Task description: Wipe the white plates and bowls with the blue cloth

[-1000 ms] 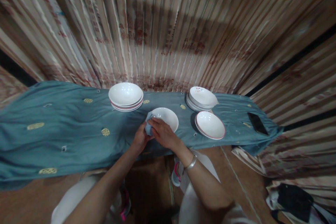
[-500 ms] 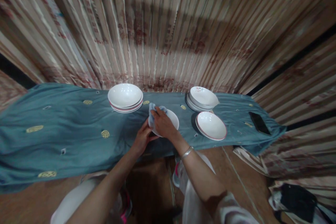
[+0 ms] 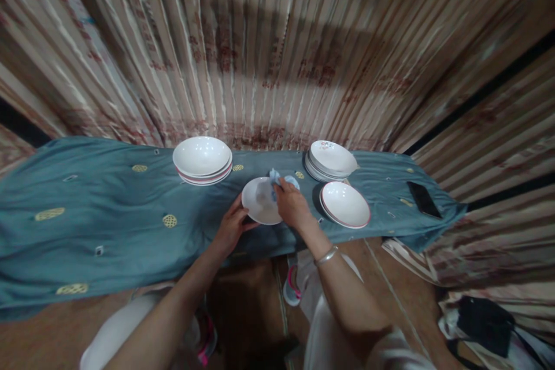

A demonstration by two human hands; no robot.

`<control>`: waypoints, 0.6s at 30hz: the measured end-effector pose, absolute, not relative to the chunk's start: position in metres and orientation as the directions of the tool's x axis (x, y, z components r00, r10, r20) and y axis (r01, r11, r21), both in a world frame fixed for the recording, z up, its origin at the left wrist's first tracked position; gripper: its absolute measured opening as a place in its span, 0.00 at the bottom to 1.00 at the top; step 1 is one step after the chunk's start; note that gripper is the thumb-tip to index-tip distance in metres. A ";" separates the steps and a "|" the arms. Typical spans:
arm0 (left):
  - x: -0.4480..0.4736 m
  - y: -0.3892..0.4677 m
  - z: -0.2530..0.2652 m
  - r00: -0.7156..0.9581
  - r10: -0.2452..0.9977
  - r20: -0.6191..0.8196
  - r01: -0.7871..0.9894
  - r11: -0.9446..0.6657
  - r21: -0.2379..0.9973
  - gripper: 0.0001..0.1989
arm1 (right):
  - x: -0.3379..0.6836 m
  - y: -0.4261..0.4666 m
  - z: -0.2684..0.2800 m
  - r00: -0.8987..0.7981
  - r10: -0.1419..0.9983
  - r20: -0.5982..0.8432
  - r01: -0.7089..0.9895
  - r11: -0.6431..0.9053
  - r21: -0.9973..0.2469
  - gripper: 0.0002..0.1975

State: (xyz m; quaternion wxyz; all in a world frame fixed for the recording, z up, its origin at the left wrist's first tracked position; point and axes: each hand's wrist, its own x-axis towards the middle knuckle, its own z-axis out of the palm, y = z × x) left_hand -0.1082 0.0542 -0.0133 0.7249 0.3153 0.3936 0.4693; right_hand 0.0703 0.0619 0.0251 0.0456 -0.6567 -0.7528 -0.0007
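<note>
A white bowl (image 3: 260, 201) is tilted toward me near the front of the cloth-covered table. My left hand (image 3: 234, 221) grips its left rim, fingers underneath and thumb at the edge. At the bowl's right side, my right hand (image 3: 292, 203) is closed on a light blue cloth (image 3: 289, 182), pressed to the rim; part of the cloth sticks out above the fingers. To the right lie two stacked bowls with a red rim (image 3: 346, 204). Behind those stands a taller stack of white bowls (image 3: 332, 159), the top one with a printed pattern.
Another stack of white bowls (image 3: 202, 157) stands at the back left. A black phone (image 3: 424, 199) lies at the table's right end. The teal tablecloth (image 3: 125, 219) is wrinkled. Pleated curtains (image 3: 251, 58) hang right behind the table; a black bag (image 3: 485, 324) is on the floor at right.
My right hand has moved the cloth from the bowl's far left rim across to its right side, uncovering the inside. My left hand keeps its hold on the bowl.
</note>
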 end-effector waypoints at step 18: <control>-0.108 0.056 -0.017 0.251 0.929 -0.273 -0.433 0.360 0.826 0.34 | 0.054 0.049 0.040 -0.427 0.876 -0.225 0.892 0.368 -0.263 0.15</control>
